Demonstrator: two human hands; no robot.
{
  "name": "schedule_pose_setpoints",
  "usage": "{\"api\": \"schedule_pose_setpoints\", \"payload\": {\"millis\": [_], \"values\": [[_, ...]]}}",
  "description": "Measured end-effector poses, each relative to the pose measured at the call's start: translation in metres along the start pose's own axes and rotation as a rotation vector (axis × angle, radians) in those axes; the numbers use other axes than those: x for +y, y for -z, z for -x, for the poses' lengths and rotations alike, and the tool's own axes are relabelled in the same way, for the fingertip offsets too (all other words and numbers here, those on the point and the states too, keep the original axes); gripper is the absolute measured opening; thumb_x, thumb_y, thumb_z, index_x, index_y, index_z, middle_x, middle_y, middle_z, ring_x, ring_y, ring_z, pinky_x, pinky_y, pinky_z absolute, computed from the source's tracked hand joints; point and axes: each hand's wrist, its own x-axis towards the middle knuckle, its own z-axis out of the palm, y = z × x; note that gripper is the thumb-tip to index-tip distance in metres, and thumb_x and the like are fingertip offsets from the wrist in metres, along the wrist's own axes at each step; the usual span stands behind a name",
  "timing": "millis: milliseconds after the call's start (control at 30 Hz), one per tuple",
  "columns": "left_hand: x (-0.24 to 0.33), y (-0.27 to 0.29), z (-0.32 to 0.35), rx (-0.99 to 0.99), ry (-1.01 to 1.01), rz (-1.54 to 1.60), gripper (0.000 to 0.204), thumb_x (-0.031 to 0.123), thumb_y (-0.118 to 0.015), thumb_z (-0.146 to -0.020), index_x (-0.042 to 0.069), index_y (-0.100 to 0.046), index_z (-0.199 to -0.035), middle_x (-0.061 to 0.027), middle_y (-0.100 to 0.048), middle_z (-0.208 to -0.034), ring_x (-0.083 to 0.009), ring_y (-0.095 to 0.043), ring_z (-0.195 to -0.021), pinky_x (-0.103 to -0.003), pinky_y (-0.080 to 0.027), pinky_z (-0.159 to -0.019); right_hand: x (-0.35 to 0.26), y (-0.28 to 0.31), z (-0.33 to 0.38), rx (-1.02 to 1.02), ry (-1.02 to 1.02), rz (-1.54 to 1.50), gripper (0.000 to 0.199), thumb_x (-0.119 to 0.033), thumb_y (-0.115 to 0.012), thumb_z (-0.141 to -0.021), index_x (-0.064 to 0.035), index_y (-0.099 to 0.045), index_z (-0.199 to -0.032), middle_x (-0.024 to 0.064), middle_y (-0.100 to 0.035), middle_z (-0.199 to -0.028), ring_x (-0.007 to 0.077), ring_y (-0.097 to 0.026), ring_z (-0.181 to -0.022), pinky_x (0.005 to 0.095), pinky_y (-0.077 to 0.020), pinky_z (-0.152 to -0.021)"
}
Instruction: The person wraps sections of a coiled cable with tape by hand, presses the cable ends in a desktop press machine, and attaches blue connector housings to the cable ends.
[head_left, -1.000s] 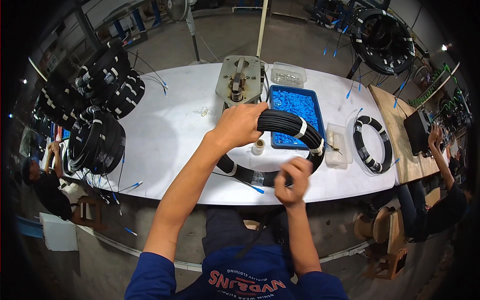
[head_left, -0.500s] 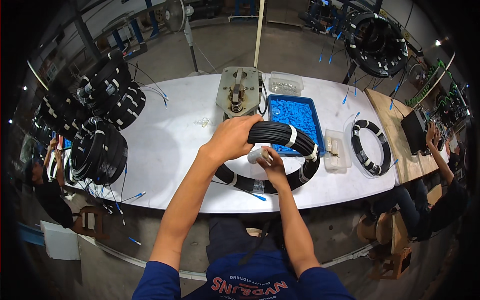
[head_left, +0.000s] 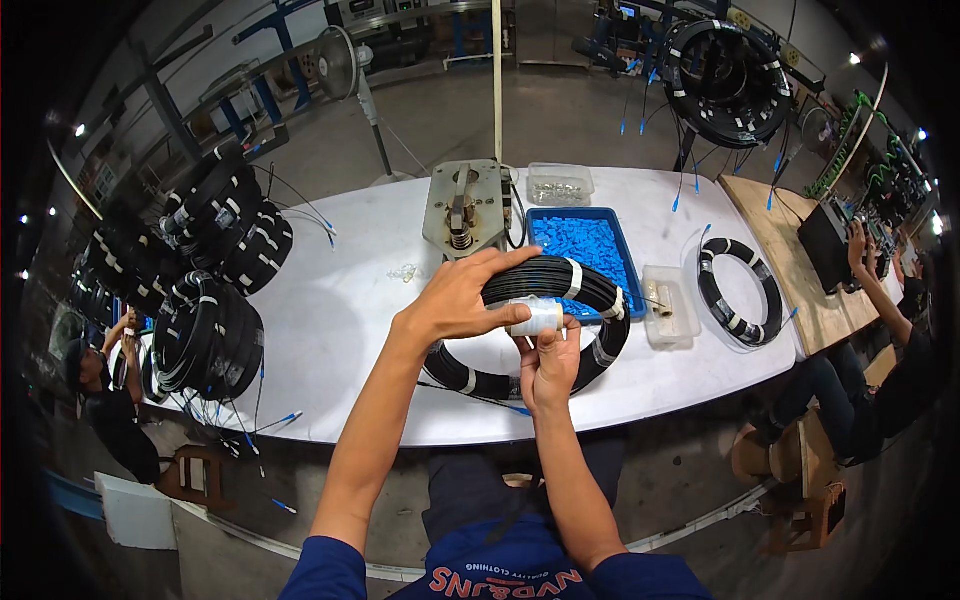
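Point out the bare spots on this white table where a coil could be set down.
The widest bare patch of the white table lies between the stacked black cable coils on the left and the grey metal winding jig. A smaller strip lies behind the lone black coil. It is crowded around the blue tray of connectors, where both hands hold the black taped coil.

The person wears a dark navy short-sleeved shirt with red lettering outlined in white across the chest. Both forearms are bare from the sleeve hems down, and the left hand (head_left: 455, 300) and right hand (head_left: 548, 365) are ungloved. Dark trousers show below the shirt.
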Motion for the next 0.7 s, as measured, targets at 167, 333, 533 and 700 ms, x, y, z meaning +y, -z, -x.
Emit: {"api": "schedule_pose_setpoints", "payload": {"millis": [167, 333, 533, 700], "values": [[-0.006, -0.003, -0.001, 0.094, 0.017, 0.006, 0.084, 0.075, -0.061, -0.074, 0.016, -0.058, -0.133, -0.0166, -0.066, -0.11, -0.0345, -0.064, -0.1, -0.042, -0.05, -0.088, 0.006, -0.007, 0.0, 0.058, -0.003, -0.03, 0.048, -0.02, -0.072, -0.089, -0.0123, -0.036, -0.118, 0.0094, -0.055, -0.119, 0.0218, -0.057, -0.11, 0.0417, -0.051, -0.097], [0.003, 0.003, -0.009, 0.038, 0.112, 0.173, 0.07, 0.056, -0.074, -0.076, 0.003, -0.061, -0.121, -0.017, -0.069, -0.109, -0.0308, -0.067, -0.1, -0.039, -0.051, -0.089, 0.008, -0.009, 0.003, 0.08, -0.019, -0.036, 0.045, -0.019, -0.072, -0.09, -0.0125, -0.036, -0.116, 0.0097, -0.054, -0.119, 0.0216, -0.057, -0.111, 0.0415, -0.0498, -0.097], [-0.002, -0.002, -0.013, 0.076, 0.0, 0.098, 0.064, 0.049, -0.079, -0.074, 0.0, -0.061, -0.112, -0.0182, -0.07, -0.103, -0.0304, -0.068, -0.096, -0.037, -0.052, -0.085, 0.008, -0.012, 0.002, 0.082, -0.004, -0.02, 0.042, -0.018, -0.071, -0.091, -0.0119, -0.036, -0.114, 0.0103, -0.055, -0.119, 0.0207, -0.057, -0.109, 0.0409, -0.0513, -0.095], [0.001, -0.006, -0.016, 0.105, -0.013, 0.073, 0.06, 0.047, -0.081, -0.074, 0.002, -0.062, -0.109, -0.0151, -0.071, -0.098, -0.0294, -0.069, -0.091, -0.036, -0.053, -0.081, 0.007, -0.015, 0.002, 0.085, -0.02, 0.032, 0.047, -0.018, -0.07, -0.091, -0.0112, -0.035, -0.121, 0.011, -0.053, -0.122, 0.021, -0.056, -0.11, 0.0399, -0.0519, -0.094]]}}
